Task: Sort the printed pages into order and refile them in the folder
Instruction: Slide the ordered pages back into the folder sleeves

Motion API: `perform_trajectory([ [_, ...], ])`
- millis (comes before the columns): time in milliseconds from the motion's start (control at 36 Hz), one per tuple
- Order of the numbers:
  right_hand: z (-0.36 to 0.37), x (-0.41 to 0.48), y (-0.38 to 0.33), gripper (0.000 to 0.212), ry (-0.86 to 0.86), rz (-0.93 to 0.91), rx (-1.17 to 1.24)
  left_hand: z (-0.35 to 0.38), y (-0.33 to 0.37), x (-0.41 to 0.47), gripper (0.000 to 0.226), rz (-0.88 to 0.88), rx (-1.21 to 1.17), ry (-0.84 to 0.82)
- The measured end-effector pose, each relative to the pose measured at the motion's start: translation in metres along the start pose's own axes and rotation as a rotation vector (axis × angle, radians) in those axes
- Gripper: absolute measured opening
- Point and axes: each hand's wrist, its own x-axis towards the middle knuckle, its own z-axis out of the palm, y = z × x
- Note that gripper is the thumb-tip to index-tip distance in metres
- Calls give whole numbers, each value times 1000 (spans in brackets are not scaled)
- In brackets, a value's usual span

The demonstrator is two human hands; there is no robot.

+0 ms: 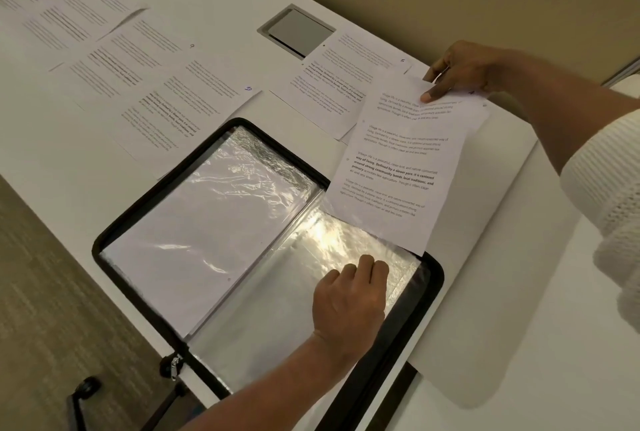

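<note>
A black zip folder [138,209] lies open on the white table, showing clear plastic sleeves. The left sleeve [207,236] holds a white sheet. My left hand [349,299] rests with curled fingers on the right sleeve [284,306], near its top edge. My right hand [460,70] pinches the top of a printed page [401,160], whose lower end lies over the top of the right sleeve. Whether it is inside the sleeve, I cannot tell.
Several printed pages [104,50] lie spread over the table's far left, one marked 10 [180,112]. More pages [332,91] sit behind the folder. A grey square hatch [298,31] is set in the table. Chair parts [83,392] show at bottom left.
</note>
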Motion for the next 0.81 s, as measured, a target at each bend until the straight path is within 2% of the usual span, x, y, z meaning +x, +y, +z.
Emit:
perform_trajectory([
  [167, -2, -6, 5, 32, 11, 29, -26, -3, 4, 0, 30, -66, 73, -107],
  [306, -5, -6, 10, 32, -1, 44, -31, -10, 11, 16, 44, -171, 60, -92],
  [528, -10, 0, 19, 33, 1, 39, -11, -9, 12, 34, 16, -174, 40, -49],
  [806, -1, 5, 24, 32, 9, 50, 47, -9, 11, 23, 23, -145, 17, -6],
])
